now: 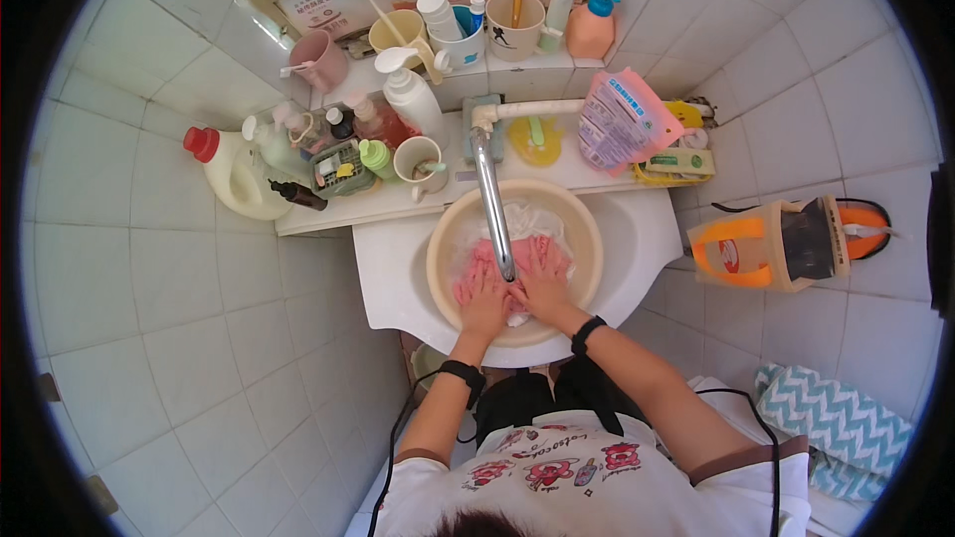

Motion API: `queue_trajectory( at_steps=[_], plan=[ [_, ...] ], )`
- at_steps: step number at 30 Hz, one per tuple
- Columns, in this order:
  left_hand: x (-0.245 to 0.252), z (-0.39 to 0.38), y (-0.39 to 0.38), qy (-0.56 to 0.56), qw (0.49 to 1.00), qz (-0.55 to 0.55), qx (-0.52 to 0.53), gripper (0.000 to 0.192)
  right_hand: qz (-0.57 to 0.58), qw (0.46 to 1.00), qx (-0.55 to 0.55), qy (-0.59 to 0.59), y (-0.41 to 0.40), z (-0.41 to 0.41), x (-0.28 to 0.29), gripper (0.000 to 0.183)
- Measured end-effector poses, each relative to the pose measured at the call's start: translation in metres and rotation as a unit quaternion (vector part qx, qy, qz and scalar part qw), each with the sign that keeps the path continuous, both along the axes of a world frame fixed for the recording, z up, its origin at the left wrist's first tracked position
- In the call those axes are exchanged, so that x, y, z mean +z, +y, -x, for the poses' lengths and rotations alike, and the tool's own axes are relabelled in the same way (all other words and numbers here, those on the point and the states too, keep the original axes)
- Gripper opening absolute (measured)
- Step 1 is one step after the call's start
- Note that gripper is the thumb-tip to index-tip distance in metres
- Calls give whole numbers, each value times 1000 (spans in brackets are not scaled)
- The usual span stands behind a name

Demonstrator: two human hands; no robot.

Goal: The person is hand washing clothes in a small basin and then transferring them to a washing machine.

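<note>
A cream plastic basin (439, 272) sits in the white washbasin (634, 239), beneath a chrome faucet spout (489, 194). Inside it lie pink wet fabric (477, 255) and, mostly behind it, bunched white fabric (533, 218). My left hand (483, 300) rests palm-down on the near left part of the pink fabric, fingers extended. To its right, my right hand (543, 280) presses on the same fabric with its fingers spread. The tip of the spout hangs between the two hands. Dark bands circle both wrists. Fabric under the palms is hidden.
Behind the basin, a ledge bears pump bottles (410, 93), a mug (421, 164), a pink refill pouch (623, 119) and a yellow basket (671, 179). Cups (515, 26) stand on a higher shelf. A detergent jug (246, 171) is left; a bag (768, 246) hangs right.
</note>
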State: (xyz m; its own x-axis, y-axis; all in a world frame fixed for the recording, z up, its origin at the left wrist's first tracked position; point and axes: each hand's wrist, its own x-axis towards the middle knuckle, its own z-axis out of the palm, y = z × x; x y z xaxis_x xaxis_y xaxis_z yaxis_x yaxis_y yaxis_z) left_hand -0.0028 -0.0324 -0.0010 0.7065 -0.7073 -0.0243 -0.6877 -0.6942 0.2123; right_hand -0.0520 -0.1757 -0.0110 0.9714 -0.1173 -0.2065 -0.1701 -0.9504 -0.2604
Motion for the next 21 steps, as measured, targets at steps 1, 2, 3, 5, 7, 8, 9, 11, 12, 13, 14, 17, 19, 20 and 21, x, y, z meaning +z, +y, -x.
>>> queue_trajectory(
  at_steps=[1, 2, 3, 5, 7, 8, 9, 11, 12, 13, 14, 17, 19, 20, 21],
  plan=[
    [-5, -4, -2, 60, 997, -21, 36, 49, -1, 1000, -1, 3, -2, -6, -5, 62],
    [-11, -9, -4, 120, 989, -41, 72, 48, -2, 1000, -5, -2, -4, -13, -11, 60],
    [-19, -13, -3, 123, 989, -44, 73, 48, -3, 1000, -6, -7, -4, -20, -12, 58],
    [-36, -21, 0, 272, 955, -71, 95, 49, -15, 998, -11, 52, -5, -30, -12, 54],
    [-55, -30, 1, 301, 946, -60, 106, 46, -25, 994, -14, 108, -10, -39, -21, 50],
    [-67, -33, 2, 314, 941, -55, 112, 44, -10, 998, -17, 54, -12, -44, -34, 45],
    [-81, -37, 0, 326, 937, -48, 115, 43, 8, 1000, -22, -1, -17, -48, -47, 40],
    [-101, -43, 10, 299, 945, 8, 132, 41, -41, 998, 5, -42, -23, -67, -57, 34],
    [-97, -47, 8, 290, 947, 28, 134, 40, -81, 993, 20, -80, -27, -73, -59, 27],
    [-71, -51, -14, 261, 957, 51, 117, 46, -69, 995, 6, -77, -41, -72, -59, 27],
    [-47, -51, -20, 229, 964, 69, 116, 52, -46, 999, 1, -7, -41, -75, -51, 29],
    [-10, -49, -18, 231, 961, 8, 149, 71, -37, 999, 9, 39, -26, -74, -24, 30],
    [11, -49, -12, 226, 961, 24, 160, 82, -45, 999, 16, 23, -16, -64, 1, 28],
    [16, -49, -9, 224, 959, 39, 170, 94, -72, 997, 4, 36, -11, -56, 19, 28],
    [19, -51, -6, 220, 960, 44, 168, 94, -98, 994, -7, 44, -7, -50, 44, 29]
  ],
)
